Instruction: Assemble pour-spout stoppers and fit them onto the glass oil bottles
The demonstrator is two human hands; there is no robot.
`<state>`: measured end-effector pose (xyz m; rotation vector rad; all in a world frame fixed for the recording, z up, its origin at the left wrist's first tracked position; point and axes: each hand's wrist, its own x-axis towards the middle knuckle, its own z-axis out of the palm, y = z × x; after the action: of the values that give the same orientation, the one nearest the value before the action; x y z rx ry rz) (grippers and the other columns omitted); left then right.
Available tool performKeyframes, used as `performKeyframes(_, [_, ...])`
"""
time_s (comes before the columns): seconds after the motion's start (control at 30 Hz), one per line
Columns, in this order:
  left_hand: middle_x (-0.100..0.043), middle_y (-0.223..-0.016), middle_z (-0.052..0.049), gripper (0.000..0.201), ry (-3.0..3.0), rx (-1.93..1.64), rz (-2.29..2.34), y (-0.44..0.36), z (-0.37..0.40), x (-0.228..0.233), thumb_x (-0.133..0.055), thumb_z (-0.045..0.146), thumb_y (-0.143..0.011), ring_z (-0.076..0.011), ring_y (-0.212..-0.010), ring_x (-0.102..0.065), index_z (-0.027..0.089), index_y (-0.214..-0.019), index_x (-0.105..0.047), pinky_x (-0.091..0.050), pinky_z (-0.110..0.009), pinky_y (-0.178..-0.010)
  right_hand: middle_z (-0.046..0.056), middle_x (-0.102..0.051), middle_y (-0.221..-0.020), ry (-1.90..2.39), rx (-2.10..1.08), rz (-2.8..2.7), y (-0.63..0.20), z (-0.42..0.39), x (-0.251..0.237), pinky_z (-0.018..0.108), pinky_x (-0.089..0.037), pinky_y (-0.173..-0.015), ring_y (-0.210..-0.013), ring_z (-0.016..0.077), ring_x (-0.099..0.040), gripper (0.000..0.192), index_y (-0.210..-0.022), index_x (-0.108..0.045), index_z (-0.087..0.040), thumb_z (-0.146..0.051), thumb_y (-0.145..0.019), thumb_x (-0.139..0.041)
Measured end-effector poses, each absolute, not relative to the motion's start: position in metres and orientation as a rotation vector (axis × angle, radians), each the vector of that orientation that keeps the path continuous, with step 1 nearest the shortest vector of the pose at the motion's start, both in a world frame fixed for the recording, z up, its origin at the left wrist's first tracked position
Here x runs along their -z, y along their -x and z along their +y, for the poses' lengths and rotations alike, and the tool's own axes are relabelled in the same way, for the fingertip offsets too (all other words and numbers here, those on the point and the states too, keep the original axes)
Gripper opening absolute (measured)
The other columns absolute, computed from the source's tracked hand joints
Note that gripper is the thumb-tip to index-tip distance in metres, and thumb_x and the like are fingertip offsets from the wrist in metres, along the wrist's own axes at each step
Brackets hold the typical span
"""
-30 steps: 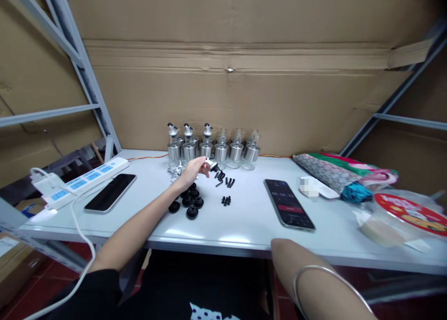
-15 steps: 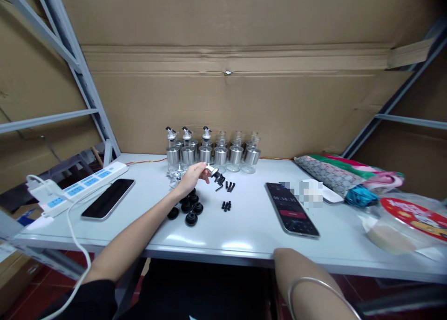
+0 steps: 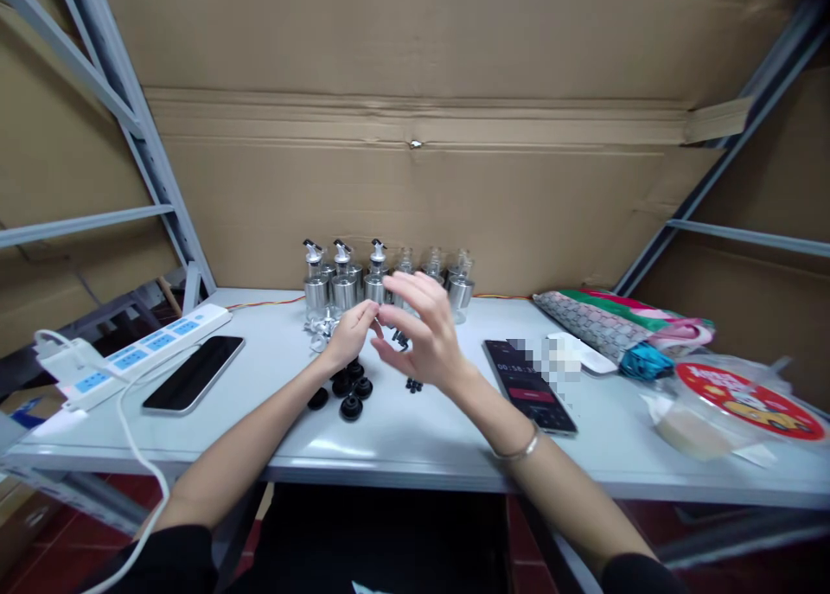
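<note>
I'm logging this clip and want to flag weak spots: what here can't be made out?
Head view, the only one:
- Small part at the left hand: hidden by its fingertips and the right hand, which is blurred.
- Tiny black pieces: too small to identify.
- Phone screen top: pixelated patch covers it.
- Rear bottles: partly behind the right hand.
- Red-lidded tub: cut by the right edge.

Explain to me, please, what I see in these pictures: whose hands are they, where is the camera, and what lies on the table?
The camera sits on a person's head and looks down at that person's own bare hands. The left hand pinches something small; it is blurred, so I cannot name it. The right hand, fingers spread, is raised beside it. On the white table stand small glass bottles in a row. In front lie black caps. A phone and a power strip lie left; another phone lies right.
</note>
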<state>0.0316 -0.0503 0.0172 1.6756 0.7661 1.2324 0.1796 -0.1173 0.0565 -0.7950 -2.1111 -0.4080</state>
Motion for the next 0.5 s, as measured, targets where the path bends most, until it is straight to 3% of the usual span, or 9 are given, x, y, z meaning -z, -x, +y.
performKeyframes(0.17, [-0.058, -0.071, -0.001, 0.047, -1.881, -1.346, 0.765, -0.031, -0.053, -0.020, -0.042, 0.059, -0.085, -0.0138, -0.067, -0.053, 0.015, -0.076, -0.055, -0.041, -0.026, -0.067, 0.014, -0.054, -0.128, 0.739, 0.387, -2.183, -0.183, -0.085, -0.049, 0.043, -0.049, -0.095, -0.118, 0.0245, -0.052, 0.036, -0.124, -0.047, -0.020, -0.028, -0.088, -0.050])
performKeyframes(0.3, [-0.060, -0.069, -0.001, 0.044, -1.931, -1.357, 0.781, -0.032, -0.057, -0.026, -0.043, 0.055, -0.086, -0.0140, -0.069, -0.055, 0.016, -0.071, -0.054, -0.042, -0.024, -0.067, 0.012, -0.064, -0.112, 0.749, 0.355, -2.110, -0.185, -0.084, -0.038, 0.037, -0.052, -0.090, -0.106, 0.0218, -0.060, 0.027, -0.116, -0.053, -0.018, -0.022, -0.090, -0.047])
performKeyframes(0.5, [-0.060, -0.063, 0.000, 0.034, -1.930, -1.341, 0.793, -0.033, -0.062, -0.033, -0.043, 0.045, -0.088, -0.0136, -0.067, -0.057, 0.016, -0.077, -0.057, -0.043, -0.025, -0.071, 0.013, -0.067, -0.108, 0.804, 0.413, -1.931, -0.199, -0.076, -0.029, 0.034, -0.055, -0.082, -0.098, 0.0225, -0.066, 0.032, -0.117, -0.053, -0.016, -0.029, -0.089, -0.052])
